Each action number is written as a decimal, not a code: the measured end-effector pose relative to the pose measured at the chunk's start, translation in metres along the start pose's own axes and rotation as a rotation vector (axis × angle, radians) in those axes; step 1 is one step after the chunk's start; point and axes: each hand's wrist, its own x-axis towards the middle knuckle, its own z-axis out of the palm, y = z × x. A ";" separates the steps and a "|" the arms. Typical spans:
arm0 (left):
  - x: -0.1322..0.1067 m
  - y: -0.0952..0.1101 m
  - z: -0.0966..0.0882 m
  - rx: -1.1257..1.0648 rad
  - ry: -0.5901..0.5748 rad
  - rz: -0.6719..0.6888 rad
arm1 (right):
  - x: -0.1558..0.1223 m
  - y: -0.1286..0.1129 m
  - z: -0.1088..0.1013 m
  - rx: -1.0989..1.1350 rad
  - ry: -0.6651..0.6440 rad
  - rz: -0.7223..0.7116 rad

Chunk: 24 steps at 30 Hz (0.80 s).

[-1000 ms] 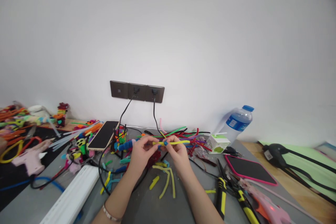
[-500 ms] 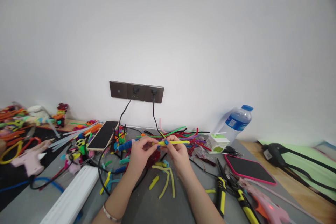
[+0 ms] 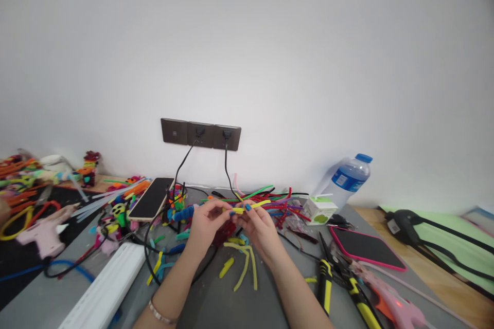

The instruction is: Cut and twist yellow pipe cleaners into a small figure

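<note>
A plain white wall with a dark socket strip (image 3: 201,134) is seen behind a grey table (image 3: 216,303) that is crowded with craft material. Above the middle of the table, a yellow pipe cleaner (image 3: 252,206) is pinched between both hands: the left hand (image 3: 205,226) is closed on its left end with thumb and fingertips, and the right hand (image 3: 259,230) is closed on its middle, the free end being left to jut out to the right. Compared with half a second ago, that free end is tilted slightly upward instead of lying level, and the right hand has been turned so that its blue-painted nails are shown higher. The hands have otherwise been kept in the same spot. Cut yellow pieces (image 3: 244,262) are scattered on the table just below the hands. A heap of coloured pipe cleaners (image 3: 270,198) is spread near the far edge, behind the hands. A phone (image 3: 152,198) is propped to the left, yellow-handled pliers (image 3: 326,282) are laid toward the right near edge, and a water bottle (image 3: 346,180) is stood by the wall at the far right.
</note>
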 end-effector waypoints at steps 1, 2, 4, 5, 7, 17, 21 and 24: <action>0.000 0.000 0.000 -0.026 -0.002 -0.014 | -0.001 -0.001 0.000 0.001 -0.013 -0.001; 0.000 0.000 0.000 -0.051 -0.002 -0.027 | -0.001 -0.001 0.001 -0.001 -0.026 -0.003; 0.001 0.000 0.001 -0.099 0.003 -0.045 | -0.002 -0.002 0.000 -0.012 -0.051 -0.008; 0.001 0.000 0.001 -0.121 0.005 -0.051 | -0.002 -0.002 0.000 -0.016 -0.059 -0.011; 0.001 0.000 0.001 -0.158 0.008 -0.062 | -0.002 -0.001 0.000 -0.016 -0.067 -0.008; 0.002 0.003 0.003 -0.290 -0.024 -0.144 | -0.008 -0.008 0.011 0.104 -0.080 0.147; 0.001 0.007 0.004 -0.309 -0.034 -0.174 | -0.012 -0.013 0.013 0.150 -0.118 0.211; 0.000 0.010 0.004 -0.296 -0.043 -0.211 | -0.015 -0.015 0.014 0.154 -0.146 0.241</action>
